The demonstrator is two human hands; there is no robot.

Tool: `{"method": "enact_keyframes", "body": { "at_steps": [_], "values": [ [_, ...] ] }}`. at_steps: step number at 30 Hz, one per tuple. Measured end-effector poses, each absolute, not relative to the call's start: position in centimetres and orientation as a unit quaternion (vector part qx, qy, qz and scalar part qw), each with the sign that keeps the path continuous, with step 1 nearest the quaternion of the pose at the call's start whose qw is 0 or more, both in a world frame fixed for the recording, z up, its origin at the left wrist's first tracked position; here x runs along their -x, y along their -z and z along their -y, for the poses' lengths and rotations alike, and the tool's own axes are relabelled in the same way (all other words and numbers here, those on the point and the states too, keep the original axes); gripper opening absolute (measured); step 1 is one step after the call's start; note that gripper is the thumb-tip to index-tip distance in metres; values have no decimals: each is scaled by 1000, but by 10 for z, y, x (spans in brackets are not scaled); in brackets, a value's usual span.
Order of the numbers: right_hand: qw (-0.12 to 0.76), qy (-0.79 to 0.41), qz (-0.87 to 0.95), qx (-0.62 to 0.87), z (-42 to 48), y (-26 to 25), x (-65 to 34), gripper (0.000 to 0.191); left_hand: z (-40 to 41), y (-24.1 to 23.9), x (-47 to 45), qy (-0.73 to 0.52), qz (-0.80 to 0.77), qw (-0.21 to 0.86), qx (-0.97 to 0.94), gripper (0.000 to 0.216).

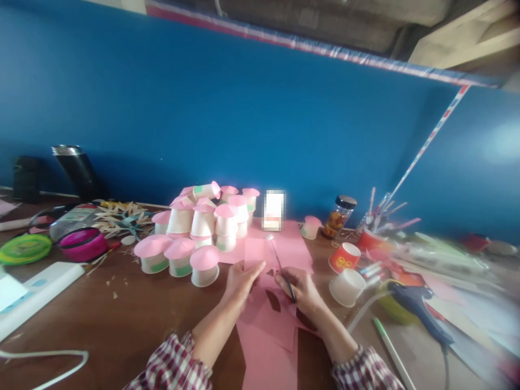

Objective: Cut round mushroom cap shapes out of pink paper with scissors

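Note:
My left hand point(241, 284) grips the left edge of a pink paper sheet point(257, 252), thumb on top. In my right hand point(303, 292) is a pair of scissors point(289, 286), seen nearly edge-on, its thin blade pointing away from me across the paper. The right fingers are closed near the paper's right side. Under both hands lie more pink paper sheets point(270, 363), with a dark leaf-shaped gap showing the table. To the left stand several white paper cups with pink cone tops point(205, 265), some stacked, one lying on its side.
Right of my hands are a white cup point(347, 287), a red cup point(344, 257), a glue gun point(422, 309) and a green-tipped pen point(392, 352). A jar point(339, 216) stands behind. On the left are a magenta round case point(83, 245), a black bottle point(79, 173) and a white cable point(60, 355).

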State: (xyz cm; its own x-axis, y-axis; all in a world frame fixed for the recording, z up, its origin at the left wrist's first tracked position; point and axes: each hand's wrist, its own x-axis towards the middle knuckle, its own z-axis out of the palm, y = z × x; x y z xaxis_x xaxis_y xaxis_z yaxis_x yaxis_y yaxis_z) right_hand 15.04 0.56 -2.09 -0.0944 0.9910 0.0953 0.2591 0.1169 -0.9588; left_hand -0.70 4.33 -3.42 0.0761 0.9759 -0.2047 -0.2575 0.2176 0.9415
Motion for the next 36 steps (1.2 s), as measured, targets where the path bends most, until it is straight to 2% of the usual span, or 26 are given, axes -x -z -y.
{"method": "enact_keyframes", "body": {
  "at_steps": [11, 36],
  "values": [
    [426, -416, 612, 521, -5, 21, -150, 30, -40, 25, 5, -500, -482, 603, -393, 37],
    [415, -413, 604, 540, -4, 17, -149, 29, -38, 17, 5, -510, -487, 631, -324, 36]
  ]
}}
